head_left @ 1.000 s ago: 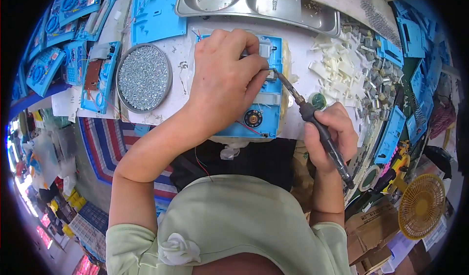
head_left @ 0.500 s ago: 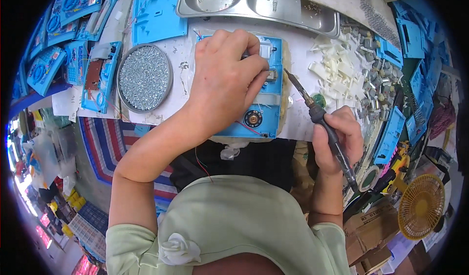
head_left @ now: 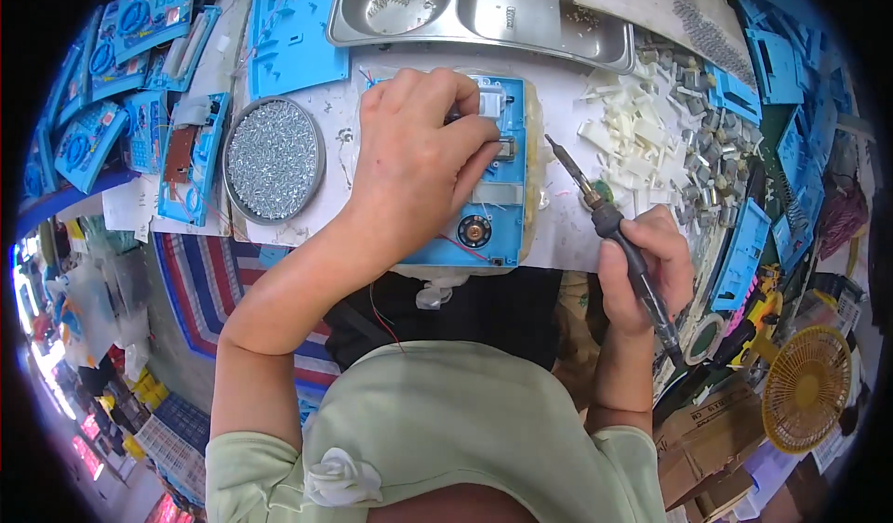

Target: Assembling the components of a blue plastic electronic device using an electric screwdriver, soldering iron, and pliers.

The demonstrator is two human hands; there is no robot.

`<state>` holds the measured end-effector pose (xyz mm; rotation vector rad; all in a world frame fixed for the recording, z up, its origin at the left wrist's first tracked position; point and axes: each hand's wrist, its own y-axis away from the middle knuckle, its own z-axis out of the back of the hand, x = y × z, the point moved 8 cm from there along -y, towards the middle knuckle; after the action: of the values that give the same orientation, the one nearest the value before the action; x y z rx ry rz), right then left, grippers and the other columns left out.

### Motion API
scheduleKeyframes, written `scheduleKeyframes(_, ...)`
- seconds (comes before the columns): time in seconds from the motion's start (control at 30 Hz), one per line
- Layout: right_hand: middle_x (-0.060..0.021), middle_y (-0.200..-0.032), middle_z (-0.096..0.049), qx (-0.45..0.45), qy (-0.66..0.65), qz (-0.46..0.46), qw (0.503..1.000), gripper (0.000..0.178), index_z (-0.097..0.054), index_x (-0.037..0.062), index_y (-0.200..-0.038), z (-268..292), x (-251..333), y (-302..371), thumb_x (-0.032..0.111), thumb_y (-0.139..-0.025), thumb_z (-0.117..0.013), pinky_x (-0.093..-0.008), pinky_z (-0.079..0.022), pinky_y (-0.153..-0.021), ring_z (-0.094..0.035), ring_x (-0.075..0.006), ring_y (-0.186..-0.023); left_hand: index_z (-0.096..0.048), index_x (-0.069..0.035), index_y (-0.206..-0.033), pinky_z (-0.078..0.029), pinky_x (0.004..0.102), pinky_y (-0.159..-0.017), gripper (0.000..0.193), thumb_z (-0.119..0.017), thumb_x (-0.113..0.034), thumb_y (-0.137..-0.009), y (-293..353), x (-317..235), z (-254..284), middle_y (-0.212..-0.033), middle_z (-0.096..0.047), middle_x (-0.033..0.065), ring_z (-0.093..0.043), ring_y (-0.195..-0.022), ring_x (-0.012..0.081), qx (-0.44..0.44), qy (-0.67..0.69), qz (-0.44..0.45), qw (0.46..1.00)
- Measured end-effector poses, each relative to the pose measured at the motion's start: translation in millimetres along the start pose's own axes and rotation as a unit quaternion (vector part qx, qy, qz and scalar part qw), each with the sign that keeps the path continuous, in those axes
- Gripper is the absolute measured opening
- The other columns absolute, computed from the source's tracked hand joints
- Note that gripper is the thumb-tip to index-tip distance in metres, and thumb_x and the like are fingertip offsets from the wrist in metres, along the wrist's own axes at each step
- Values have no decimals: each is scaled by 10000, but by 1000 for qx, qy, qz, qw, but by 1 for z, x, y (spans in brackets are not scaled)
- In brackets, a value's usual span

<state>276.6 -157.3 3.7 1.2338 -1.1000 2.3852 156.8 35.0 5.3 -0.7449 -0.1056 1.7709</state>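
My left hand point(head_left: 402, 156) bends over a blue plastic housing point(head_left: 508, 237), covering much of its left side. Its thumb and fingers are pinched together at the upper middle of the housing; what they hold there is hidden. Below them, the housing shows a small round speaker point(head_left: 474, 232) with red wire, and a flat grey strip point(head_left: 499, 194) across it. In my right hand point(head_left: 665, 267) is a soldering iron point(head_left: 621, 233), gripped by its dark handle. The iron's tip points up and left, just right of the housing and apart from it.
Left of the housing stands a round dish point(head_left: 318, 172) of small metal pins. A steel compartment tray point(head_left: 456, 38) holding springs lies behind. White plastic pieces point(head_left: 642, 128) and metal cylinders point(head_left: 721, 184) are heaped at right. Blue housings point(head_left: 170, 2) pile up at far left; a yellow fan point(head_left: 807, 388) is lower right.
The whole view has shifted slightly. My left hand stays pinched over the housing, and the soldering iron keeps nearly the same place beside it.
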Motion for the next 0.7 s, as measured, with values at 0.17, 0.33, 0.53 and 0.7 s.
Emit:
scheduleKeyframes(0.17,-71,-702,-586,-4,-1,3,1000,285,-648,-4,-1023,1,0,0,2,-785,-804,-286,-397,-551,-513,-179,-601,-740,-123,-915,-396,384,-815,191,-817,-78,-746,3,-3,4,-973,-639,22,-592,-872,230,-20,-5,-33,999)
scheduleKeyframes(0.33,-71,-701,-585,-9,-2,5,1000,281,-648,-5,-1017,1,0,-1,11,-787,-808,-285,-392,-541,-510,-178,-598,-732,-142,-955,-381,382,-832,229,-813,-63,-755,3,-1,5,-960,-675,-9,-616,-847,203,-34,2,-54,998)
scheduleKeyframes(0.53,-69,-703,-589,-6,0,10,1000,295,-647,4,-1026,-2,4,1,22,-784,-815,-291,-393,-538,-511,-185,-589,-715,-159,-935,-355,410,-865,239,-810,-92,-726,5,-7,-1,-944,-649,-17,-600,-882,212,5,-17,-73,997)
scheduleKeyframes(0.7,-66,-697,-595,12,-5,12,1000,300,-647,14,-1032,-6,5,3,20,-780,-811,-300,-400,-539,-513,-191,-581,-709,-160,-913,-348,435,-868,266,-808,-105,-673,6,-8,-4,-945,-627,-16,-590,-911,219,14,-35,-54,998)
